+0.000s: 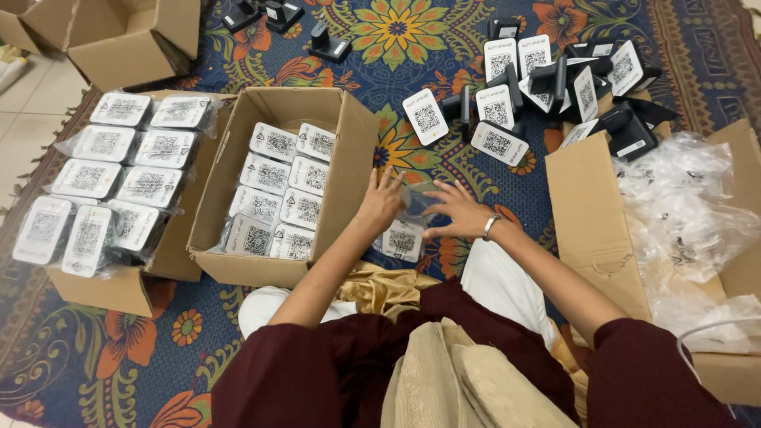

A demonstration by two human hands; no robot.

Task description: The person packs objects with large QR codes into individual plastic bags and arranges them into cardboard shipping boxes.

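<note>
I look down from a head camera at a person seated on a patterned floral floor rug (396, 47) in blue, orange and green. Both hands work just in front of the knees. The left hand (380, 202) has its fingers spread, resting on a clear plastic bag (416, 202) beside the right wall of the middle box. The right hand (456, 212), wearing a silver wrist bracelet (490, 227), has its fingers splayed on the same bag from the other side; neither hand is closed in a grip. Just below the hands lies a small white card stand with a printed square code (403, 240), partly under the bag.

To the left stands an open brown cardboard box (353, 150) filled with rows of bagged white stands. Further left, at the rug's left edge, a second cardboard box (119, 289) carries a flat layer of the same bagged stands. Toward the rug's top right corner is a loose heap of unbagged white-and-black stands (547, 87). At the right edge, an open carton (590, 214) holds crumpled clear plastic bags (682, 206).

My judgement of the risks: the thin bag could slip or tear under splayed fingers, and the stand could slide out since nothing clamps it. A stray elbow could knock the nearby box wall.
</note>
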